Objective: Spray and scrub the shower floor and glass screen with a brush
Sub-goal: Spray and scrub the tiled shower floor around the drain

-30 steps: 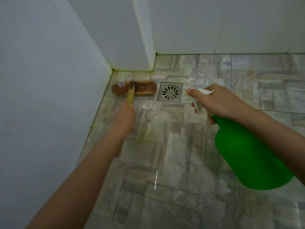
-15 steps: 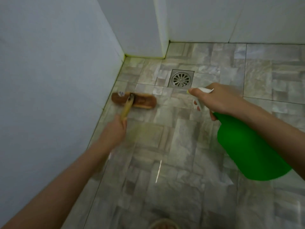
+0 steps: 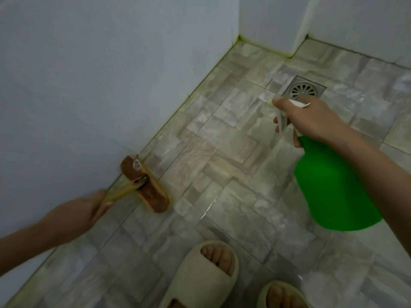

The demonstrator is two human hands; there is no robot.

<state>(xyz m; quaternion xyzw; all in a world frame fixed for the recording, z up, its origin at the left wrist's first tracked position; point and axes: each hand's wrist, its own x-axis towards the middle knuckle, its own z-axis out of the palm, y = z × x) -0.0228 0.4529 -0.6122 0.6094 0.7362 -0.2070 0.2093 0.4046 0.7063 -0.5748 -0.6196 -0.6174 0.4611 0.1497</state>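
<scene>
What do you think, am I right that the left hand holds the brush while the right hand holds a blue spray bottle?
No: the head view shows the right hand's spray bottle is green, not blue; the rest is right.

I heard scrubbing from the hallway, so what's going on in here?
A person in beige slippers is cleaning the shower floor. The left hand grips the handle of a wooden brush, whose head lies on the tiles right at the foot of the wall. The right hand holds a green spray bottle by its white trigger head, raised above the floor just in front of the drain. The tiles look wet and shiny in places.
</scene>
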